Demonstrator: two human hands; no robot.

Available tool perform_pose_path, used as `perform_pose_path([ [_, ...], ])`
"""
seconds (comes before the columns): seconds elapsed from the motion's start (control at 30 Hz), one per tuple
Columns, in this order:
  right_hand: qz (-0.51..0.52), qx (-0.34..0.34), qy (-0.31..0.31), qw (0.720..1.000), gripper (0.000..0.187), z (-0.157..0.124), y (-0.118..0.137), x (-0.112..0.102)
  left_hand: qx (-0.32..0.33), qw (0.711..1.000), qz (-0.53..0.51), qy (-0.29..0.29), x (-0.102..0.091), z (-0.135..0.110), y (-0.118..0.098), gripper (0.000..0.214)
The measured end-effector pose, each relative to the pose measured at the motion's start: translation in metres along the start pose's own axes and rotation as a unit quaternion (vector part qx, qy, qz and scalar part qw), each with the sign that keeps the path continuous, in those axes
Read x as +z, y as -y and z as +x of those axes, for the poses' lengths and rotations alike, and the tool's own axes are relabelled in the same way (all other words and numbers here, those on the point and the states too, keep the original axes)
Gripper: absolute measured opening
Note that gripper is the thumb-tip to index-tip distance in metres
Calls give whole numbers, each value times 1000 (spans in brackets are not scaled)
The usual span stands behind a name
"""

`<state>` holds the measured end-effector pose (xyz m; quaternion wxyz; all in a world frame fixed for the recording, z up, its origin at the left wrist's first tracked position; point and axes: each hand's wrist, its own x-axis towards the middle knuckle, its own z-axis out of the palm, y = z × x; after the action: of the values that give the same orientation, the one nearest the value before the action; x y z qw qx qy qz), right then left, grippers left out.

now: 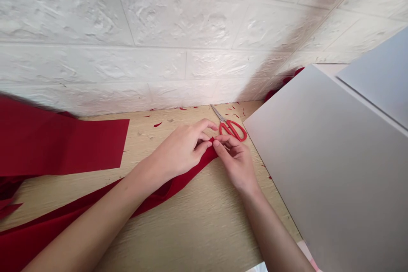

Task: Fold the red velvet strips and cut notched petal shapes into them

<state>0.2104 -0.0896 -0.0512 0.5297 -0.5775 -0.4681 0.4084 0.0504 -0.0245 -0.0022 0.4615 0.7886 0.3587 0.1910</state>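
Observation:
A long strip of dark red fabric (188, 177) runs from the lower left across the table to my two hands. My left hand (183, 146) pinches it close to its tip, thumb against the cloth and index finger arched above. Facing it, my right hand (236, 159) grips the very end between thumb and index finger. The strip looks folded lengthwise, and part of it passes behind my left forearm. Just beyond my right hand lie scissors (229, 125) with red handles, their blades pointing toward the wall; neither hand touches them.
A wider red fabric piece (98, 144) lies at the left, with more red cloth under it. Small red scraps (157, 125) dot the wooden table (197, 216) along the white brick-pattern wall (165, 17). A large white box-like panel (334, 144) bounds the right side.

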Motion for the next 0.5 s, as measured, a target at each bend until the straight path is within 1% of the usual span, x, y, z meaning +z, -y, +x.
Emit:
perform_pose_path([
  [0.17, -29, -34, -28, 999, 13, -2, 1, 0, 3, 999, 46, -13, 0, 0, 1, 29],
  [0.27, -37, -45, -33, 998, 13, -3, 1, 1, 40, 998, 47, -10, -1, 0, 1, 24],
  [0.33, -29, -40, -31, 998, 14, -3, 1, 0, 59, 997, 41, -11, -1, 0, 1, 24],
  [0.4, -23, -30, -29, 999, 16, -3, 2, 0, 59, 997, 40, -20, -1, 1, 1, 25],
  [0.5, -27, -20, -22, 999, 19, -3, 3, 0, 38, 997, 51, -34, 1, 3, 3, 24],
])
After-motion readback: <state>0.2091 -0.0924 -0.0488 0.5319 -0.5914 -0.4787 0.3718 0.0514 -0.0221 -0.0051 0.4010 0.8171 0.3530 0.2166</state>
